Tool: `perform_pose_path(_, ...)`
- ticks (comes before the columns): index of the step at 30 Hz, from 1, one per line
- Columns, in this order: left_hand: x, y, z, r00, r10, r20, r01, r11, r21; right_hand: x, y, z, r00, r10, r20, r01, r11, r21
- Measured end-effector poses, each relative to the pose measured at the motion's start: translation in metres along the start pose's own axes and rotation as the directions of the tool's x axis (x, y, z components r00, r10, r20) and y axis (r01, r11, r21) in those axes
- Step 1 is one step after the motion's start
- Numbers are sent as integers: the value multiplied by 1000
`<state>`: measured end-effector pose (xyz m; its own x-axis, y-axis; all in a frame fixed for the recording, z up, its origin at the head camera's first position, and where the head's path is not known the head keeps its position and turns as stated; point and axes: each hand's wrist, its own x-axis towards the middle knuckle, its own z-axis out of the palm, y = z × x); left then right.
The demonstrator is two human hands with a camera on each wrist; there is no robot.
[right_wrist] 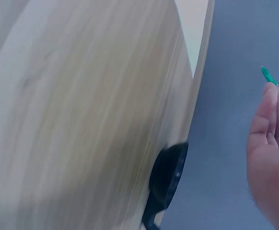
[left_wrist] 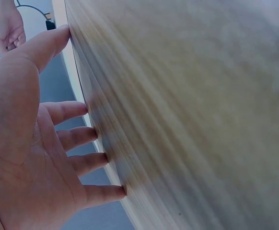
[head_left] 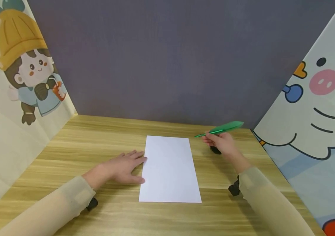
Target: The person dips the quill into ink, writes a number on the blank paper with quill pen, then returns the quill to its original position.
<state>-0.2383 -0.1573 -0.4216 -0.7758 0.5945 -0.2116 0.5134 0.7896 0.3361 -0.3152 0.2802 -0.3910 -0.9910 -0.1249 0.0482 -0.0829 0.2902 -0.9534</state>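
On brown wood (head_left: 120, 219) mid-frame, white rectangular paper (head_left: 168, 168) was best steadied by the spread-fingered left hand (head_left: 123, 168), green feather-shaped pen (head_left: 229, 127) pinched by the right hand (head_left: 221, 144).

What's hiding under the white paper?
The white paper lies on the wood-grain table, which you can see around its edges. The part right beneath is covered, so I can't tell whether anything else is there.
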Motion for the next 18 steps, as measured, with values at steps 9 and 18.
perform_pose_path(9,-1,0,0,1000,-10,1,10,1000,-6,14,0,26,998,-53,26,54,999,-4)
perform_pose_path(18,0,2,0,1000,-5,3,5,1000,-3,19,1,44,989,-116,94,118,993,-25)
